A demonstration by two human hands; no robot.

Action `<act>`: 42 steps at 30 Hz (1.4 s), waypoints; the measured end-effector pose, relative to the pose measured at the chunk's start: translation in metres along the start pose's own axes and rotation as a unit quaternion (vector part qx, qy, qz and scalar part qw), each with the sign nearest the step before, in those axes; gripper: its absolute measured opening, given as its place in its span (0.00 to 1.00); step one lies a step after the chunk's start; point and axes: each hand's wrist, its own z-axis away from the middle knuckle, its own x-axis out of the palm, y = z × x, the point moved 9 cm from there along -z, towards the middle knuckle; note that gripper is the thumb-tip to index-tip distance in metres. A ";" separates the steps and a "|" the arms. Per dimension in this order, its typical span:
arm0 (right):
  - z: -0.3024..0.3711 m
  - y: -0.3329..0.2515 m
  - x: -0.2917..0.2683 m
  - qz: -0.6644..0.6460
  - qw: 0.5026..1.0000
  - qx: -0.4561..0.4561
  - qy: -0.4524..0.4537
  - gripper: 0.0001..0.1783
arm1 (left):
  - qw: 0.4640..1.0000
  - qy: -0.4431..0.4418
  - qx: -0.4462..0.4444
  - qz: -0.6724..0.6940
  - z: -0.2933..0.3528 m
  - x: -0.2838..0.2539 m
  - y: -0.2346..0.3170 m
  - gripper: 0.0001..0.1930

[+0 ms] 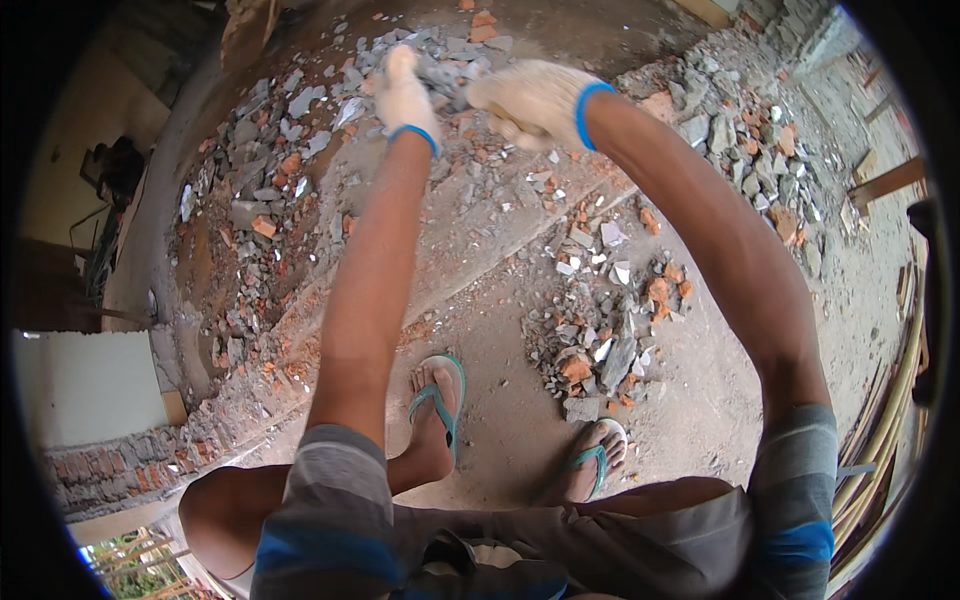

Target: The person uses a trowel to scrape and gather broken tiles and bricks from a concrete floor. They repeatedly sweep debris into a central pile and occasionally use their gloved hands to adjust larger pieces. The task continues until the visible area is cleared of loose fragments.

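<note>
Both my hands wear off-white work gloves with blue cuffs and reach forward over broken rubble. My left hand [405,95] is over the far heap of grey concrete chunks [365,75], its fingers smeared and partly hidden. To its right, my right hand [535,100] is turned inward with its fingers curled in; what they hold, if anything, is hidden. Blurred grey pieces [445,80] lie between the two hands, and I cannot make out whether either hand touches them.
A nearer rubble pile [610,330] of concrete, brick and white tile bits lies by my sandalled right foot [600,455]. More rubble [745,140] spreads at the right. A broken brick wall edge [130,470] stands at left; long poles [890,410] lie at right.
</note>
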 end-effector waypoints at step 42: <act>0.303 0.276 0.147 -0.105 0.934 0.240 0.242 0.37 | 0.944 -0.284 -0.036 -0.165 0.349 -0.062 -0.211 0.28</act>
